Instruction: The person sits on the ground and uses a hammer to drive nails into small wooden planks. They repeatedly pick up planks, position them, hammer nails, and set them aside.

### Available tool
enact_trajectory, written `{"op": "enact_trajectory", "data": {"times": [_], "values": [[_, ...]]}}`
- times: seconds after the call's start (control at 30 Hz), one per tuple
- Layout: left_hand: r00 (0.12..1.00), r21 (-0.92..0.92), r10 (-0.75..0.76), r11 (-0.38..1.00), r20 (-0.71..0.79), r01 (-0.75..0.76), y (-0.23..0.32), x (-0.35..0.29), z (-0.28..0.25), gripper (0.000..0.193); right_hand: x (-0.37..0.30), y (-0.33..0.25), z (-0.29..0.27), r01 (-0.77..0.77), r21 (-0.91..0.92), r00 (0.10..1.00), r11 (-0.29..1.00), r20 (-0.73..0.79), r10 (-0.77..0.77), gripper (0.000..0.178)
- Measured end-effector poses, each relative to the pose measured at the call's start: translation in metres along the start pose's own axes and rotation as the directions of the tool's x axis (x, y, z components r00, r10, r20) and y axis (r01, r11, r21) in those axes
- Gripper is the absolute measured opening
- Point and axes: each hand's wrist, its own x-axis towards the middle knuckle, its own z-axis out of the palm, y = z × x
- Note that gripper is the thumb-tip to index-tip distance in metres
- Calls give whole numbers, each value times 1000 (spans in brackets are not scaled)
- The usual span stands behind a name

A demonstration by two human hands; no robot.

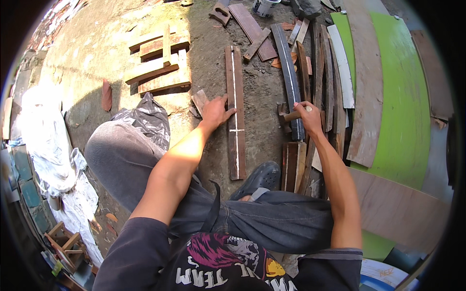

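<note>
A narrow brown wooden board [234, 160] lies lengthwise on the ground in front of me, with a white line down its middle and a short white cross mark. My left hand [216, 112] is at its left edge, thumb over the top and fingers against the side. My right hand [310, 118] is closed round the wooden handle of a hammer [293, 116]. The hammer's dark head lies beside and partly over a dark board [286, 63] that also carries a white line. A small wood offcut [199, 101] lies just beyond my left hand.
Sunlit wood pieces [160, 72] are stacked at far left, near a black plastic bag [148, 119]. A handsaw [220, 13], a plank [252, 29] and a white bucket [265, 7] lie beyond. Timber strips [318, 72] and green panels [398, 97] fill the right; my shoe [259, 182] is close by.
</note>
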Motion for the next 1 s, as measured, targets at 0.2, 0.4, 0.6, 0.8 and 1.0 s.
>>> {"op": "enact_trajectory", "data": {"times": [0.2, 0.4, 0.6, 0.8, 1.0], "values": [[989, -132, -34, 990, 145, 53, -22, 20, -3, 65, -4, -2, 23, -20, 264, 999, 964, -19, 26, 33], [979, 59, 176, 984, -99, -170, -15, 28, -14, 74, 12, -16, 45, -18, 260, 988, 965, 154, -23, 39], [900, 494, 290, 760, 324, -423, -20, 51, -40, 134, -2, -102, 98, -184, 403, 979, 897, 154, 132, 44], [891, 493, 167, 783, 421, -380, 2, 39, -40, 160, -1, -133, 158, -371, 468, 925, 802, 115, 361, 43], [900, 501, 133, 793, 414, -348, -5, 40, -42, 158, 6, -145, 185, -370, 301, 928, 879, 71, 366, 44]]}}
